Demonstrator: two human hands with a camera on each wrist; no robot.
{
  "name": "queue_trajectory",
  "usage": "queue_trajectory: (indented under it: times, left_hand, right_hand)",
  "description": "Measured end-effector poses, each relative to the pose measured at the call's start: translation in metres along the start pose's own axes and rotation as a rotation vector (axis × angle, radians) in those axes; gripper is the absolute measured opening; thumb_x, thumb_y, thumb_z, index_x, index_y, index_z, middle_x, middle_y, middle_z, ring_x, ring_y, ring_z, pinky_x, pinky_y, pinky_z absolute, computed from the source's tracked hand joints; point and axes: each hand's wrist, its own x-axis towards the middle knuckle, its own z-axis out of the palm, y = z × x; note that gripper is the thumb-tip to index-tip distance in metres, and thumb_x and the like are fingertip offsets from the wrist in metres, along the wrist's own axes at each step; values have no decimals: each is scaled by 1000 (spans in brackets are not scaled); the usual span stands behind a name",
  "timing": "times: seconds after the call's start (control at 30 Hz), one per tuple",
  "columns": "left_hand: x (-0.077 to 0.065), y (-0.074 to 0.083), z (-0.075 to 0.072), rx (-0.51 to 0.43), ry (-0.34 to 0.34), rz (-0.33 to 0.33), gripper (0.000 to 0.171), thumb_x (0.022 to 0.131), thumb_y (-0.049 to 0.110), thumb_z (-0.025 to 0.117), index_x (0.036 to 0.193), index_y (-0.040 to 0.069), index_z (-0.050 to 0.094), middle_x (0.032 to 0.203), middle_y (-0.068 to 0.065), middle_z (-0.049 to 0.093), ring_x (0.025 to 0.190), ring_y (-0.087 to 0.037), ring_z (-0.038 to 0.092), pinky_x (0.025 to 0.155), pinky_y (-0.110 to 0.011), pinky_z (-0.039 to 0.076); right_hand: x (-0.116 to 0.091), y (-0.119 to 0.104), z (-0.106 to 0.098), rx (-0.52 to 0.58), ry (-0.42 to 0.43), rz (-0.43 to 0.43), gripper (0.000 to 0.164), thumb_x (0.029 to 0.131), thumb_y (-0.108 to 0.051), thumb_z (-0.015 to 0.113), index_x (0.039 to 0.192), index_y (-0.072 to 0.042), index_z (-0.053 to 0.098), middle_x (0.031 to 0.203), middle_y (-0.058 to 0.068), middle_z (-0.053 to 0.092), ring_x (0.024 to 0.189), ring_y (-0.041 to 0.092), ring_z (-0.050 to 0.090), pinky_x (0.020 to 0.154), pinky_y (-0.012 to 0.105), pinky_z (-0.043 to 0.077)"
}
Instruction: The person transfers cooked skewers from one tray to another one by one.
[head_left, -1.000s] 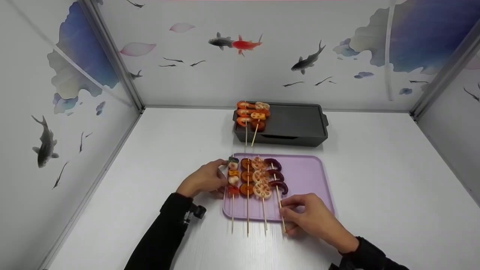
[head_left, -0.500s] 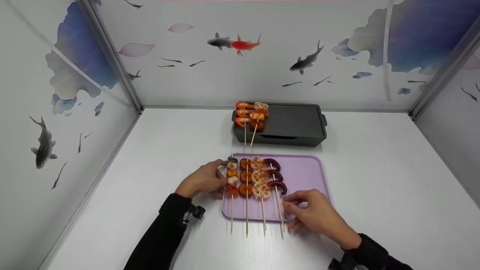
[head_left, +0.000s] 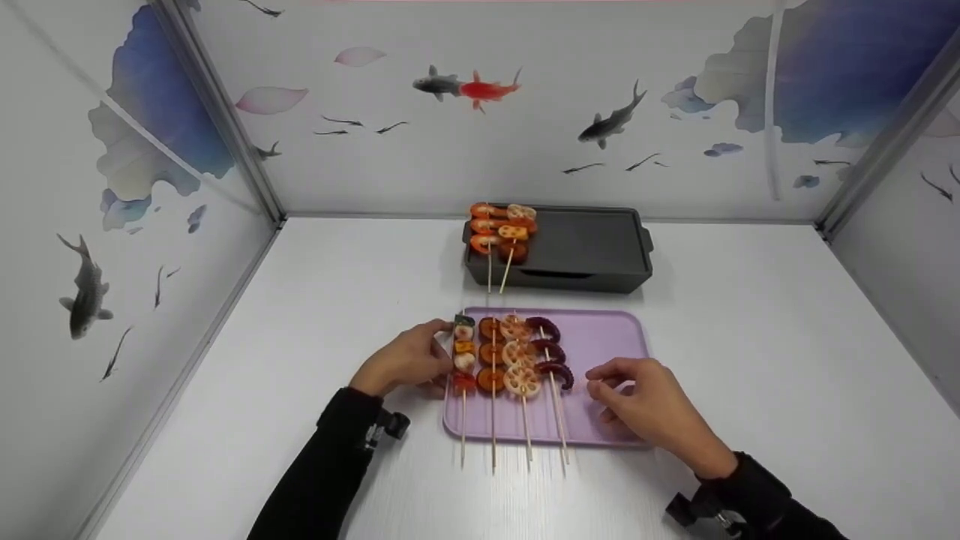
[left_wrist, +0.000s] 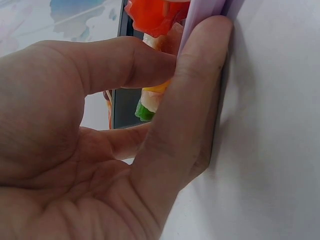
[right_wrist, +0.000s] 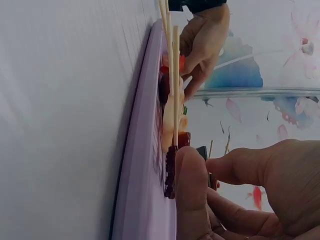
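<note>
My left hand (head_left: pixel 409 358) pinches the left rim of a lilac tray (head_left: pixel 611 341). In the left wrist view its thumb and a finger close on the tray edge (left_wrist: pixel 200 17). Several food skewers lie side by side on the tray, sticks toward me: a mixed skewer (head_left: pixel 465 349) by the left hand, brown round slices (head_left: pixel 491 380), lotus root slices (head_left: pixel 523 380) and dark red octopus tentacles (head_left: pixel 556 373) rightmost. My right hand (head_left: pixel 649 394) hovers over the tray's right part, apart from the octopus skewer, fingers loosely bent, holding nothing.
Behind the tray stands a dark grey grill box (head_left: pixel 585 247). On its left end lie a shrimp skewer (head_left: pixel 484 225) and a mixed skewer with lotus root (head_left: pixel 514 232). White panels printed with fish enclose the white table (head_left: pixel 360 262) at the back and sides.
My right hand has let go of the octopus skewer's stick and moved right and slightly away from me. The left hand stays at the tray's rim.
</note>
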Motion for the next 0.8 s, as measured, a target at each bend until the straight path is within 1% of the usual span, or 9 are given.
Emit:
queue_trajectory:
  times: [0.1,0.23,0.33,0.5,0.67,0.8]
  left_hand:
    - [0,-1,0,19,5,4,68,90,7,65,153,12,40,102,-10,67,77,-24,72,63,-37,60]
    - [1,-2,0,44,9,7,68,91,8,65,154,11,40,100,-10,67,77,-22,71,63,-36,60]
    - [1,-2,0,46,10,6,68,91,9,66,154,10,40,99,-11,66,77,-22,71,64,-36,60]
    - [0,-2,0,20,0,3,68,92,8,65,154,11,39,101,-12,66,78,-24,71,64,-38,61]
    - [0,-1,-1,-5,-3,3,67,90,7,65,152,12,41,103,-12,66,78,-26,71,64,-39,61]
    - [1,-1,-1,-5,1,-2,68,90,8,65,153,12,40,103,-12,66,77,-25,71,63,-39,61]
  right_hand:
    - [4,3,-5,-18,47,5,20,94,-14,73,109,-1,74,92,8,72,63,22,71,56,34,59]
    - [9,9,-14,-44,102,11,22,94,-13,73,112,-1,73,89,9,70,67,23,71,57,33,59]
    - [11,14,-23,-107,140,-2,26,93,-15,74,115,-2,72,91,8,70,72,21,72,60,30,58]
    - [14,22,-38,-203,192,-8,32,92,-17,75,121,-3,70,98,8,70,85,22,71,67,26,57]
    - [18,32,-48,-255,211,12,37,91,-17,75,125,-3,68,105,11,70,92,24,69,73,27,55]
    - [19,37,-55,-253,194,44,43,91,-18,75,129,-2,64,109,15,69,95,26,70,73,29,56]
